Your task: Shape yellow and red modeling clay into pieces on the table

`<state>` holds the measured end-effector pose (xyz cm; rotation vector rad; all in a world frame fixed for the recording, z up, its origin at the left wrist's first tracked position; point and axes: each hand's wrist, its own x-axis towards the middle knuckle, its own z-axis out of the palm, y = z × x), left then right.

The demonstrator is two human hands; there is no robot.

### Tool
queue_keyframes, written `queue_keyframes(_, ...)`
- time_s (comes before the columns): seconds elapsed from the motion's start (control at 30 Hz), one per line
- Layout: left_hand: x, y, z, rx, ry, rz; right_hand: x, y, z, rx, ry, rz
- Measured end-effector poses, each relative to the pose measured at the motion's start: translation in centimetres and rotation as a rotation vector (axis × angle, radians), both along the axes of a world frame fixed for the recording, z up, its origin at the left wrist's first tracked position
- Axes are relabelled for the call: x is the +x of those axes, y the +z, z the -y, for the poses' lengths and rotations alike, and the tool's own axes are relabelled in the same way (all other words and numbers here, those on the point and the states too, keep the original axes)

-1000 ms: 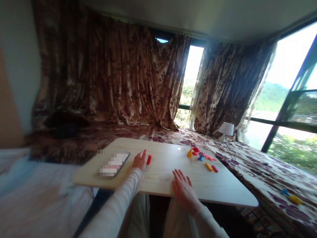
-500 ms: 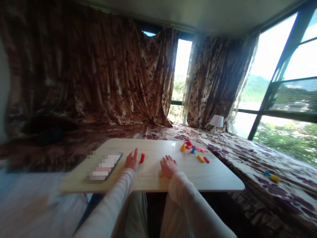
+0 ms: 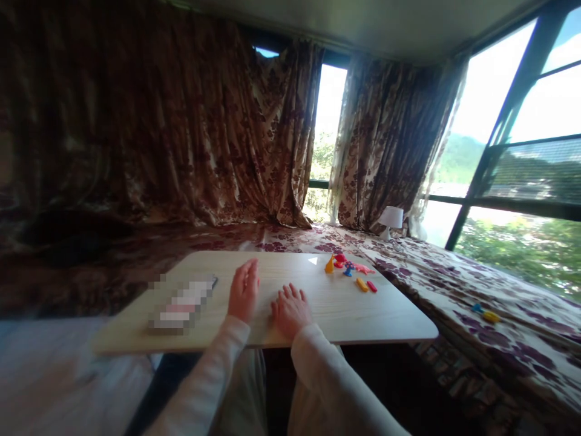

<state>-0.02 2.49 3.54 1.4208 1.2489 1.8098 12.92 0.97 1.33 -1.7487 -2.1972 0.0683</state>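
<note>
My left hand (image 3: 244, 292) stands on edge over the left-middle part of the pale wooden table (image 3: 385, 321), fingers stretched forward and side by side. A sliver of the small red cylinder (image 3: 258, 282) shows at the right edge of its fingers; the rest is hidden, and so is the thumb. Whether the hand touches the cylinder cannot be seen. To the right, palm down, my right hand (image 3: 292, 310) rests at the tabletop with its fingers spread and nothing visible in them.
Blurred-out flat device (image 3: 184, 306) at the left of the table. At the back right lie a yellow cone-like toy (image 3: 329, 264), a red piece (image 3: 339, 261), a blue figure (image 3: 348, 269), a pink toy (image 3: 363, 269), a yellow stick (image 3: 362, 284) and a pink stick (image 3: 372, 286). Beyond stands a lamp (image 3: 391, 217).
My left hand has moved in front of the red cylinder, now mostly covering it. My right hand has shifted left, closer to the left one. The view has turned slightly right.
</note>
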Motion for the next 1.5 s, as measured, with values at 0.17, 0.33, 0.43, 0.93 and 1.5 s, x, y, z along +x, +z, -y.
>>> queue_keyframes(0.17, 1.4, -2.8, 1.9, -0.098, -0.103, 0.073, 2.9, 0.5, -2.8, -0.073, -0.101, 0.001)
queue_keyframes(0.33, 1.9, -4.8, 1.0, -0.171, -0.122, 0.141, 4.9, -0.6, 2.3, -0.042, -0.062, 0.037)
queue_keyframes(0.43, 2.1, -5.2, 0.4, -0.179, -0.124, 0.153, 4.3, -1.4, 4.9, -0.024, -0.056, 0.035)
queue_keyframes(0.93, 1.5, -5.7, 0.7, -0.16, -0.121, 0.119, 5.1, -0.2, 0.0, -0.036, -0.12, -0.009)
queue_keyframes(1.5, 1.5, -5.7, 0.5, -0.155, -0.12, 0.098, 3.6, 0.6, -2.0, -0.069, -0.129, 0.008)
